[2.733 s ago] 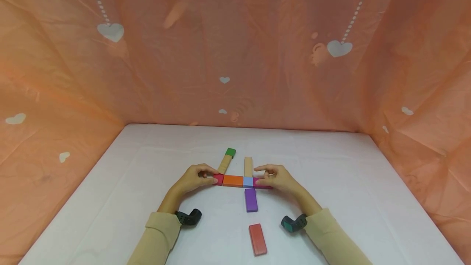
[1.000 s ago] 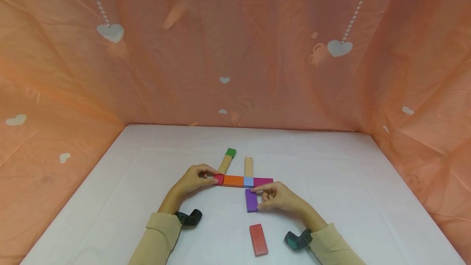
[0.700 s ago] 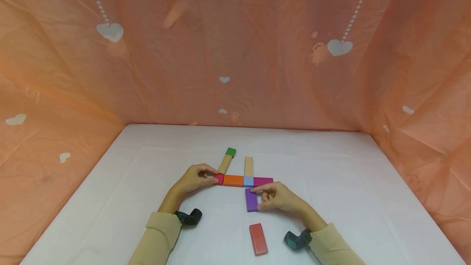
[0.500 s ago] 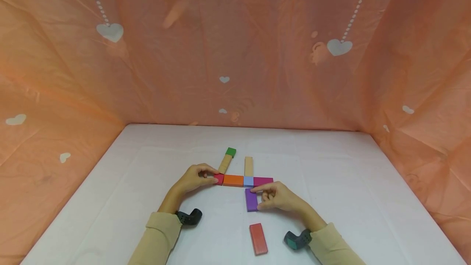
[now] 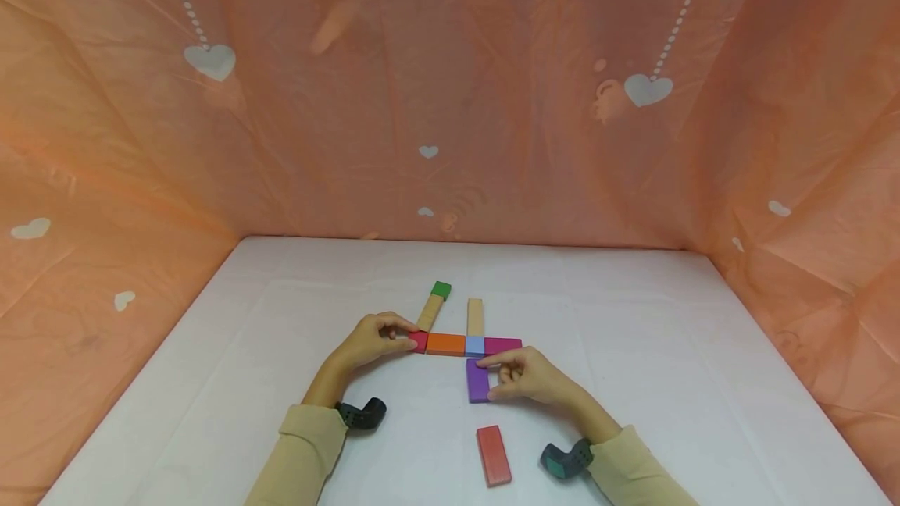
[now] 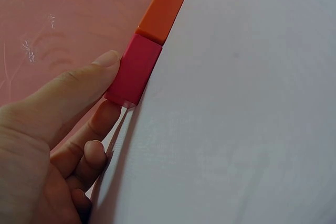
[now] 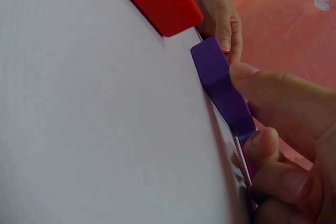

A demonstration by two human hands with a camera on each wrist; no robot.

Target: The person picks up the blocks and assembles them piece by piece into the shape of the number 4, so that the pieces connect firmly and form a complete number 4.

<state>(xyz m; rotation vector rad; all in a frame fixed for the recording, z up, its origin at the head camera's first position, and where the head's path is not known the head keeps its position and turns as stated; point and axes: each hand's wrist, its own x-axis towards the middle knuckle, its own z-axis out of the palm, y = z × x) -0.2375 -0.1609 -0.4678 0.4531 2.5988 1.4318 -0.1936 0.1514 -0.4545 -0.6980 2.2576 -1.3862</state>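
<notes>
My left hand (image 5: 373, 336) has thumb and forefinger on the crimson block (image 6: 135, 69), at the left end of a row of flat blocks. An orange block (image 5: 445, 344), a light blue block (image 5: 474, 347) and a magenta block (image 5: 503, 345) continue that row to the right. Just in front of the light blue one lies a purple block (image 5: 477, 383). My right hand (image 5: 534, 376) holds it from the right, forefinger at its far end and thumb at its near right side (image 7: 223, 87).
Behind the row lie two plain wooden blocks, one slanted (image 5: 430, 313) and one straight (image 5: 475, 317). A green block (image 5: 441, 290) touches the slanted one's far end. A red block (image 5: 494, 456) lies nearer on the white table (image 5: 633, 318).
My right hand has left the magenta block and come nearer, onto the purple block. Just now that block has shifted slightly left. My left hand has stayed put.
</notes>
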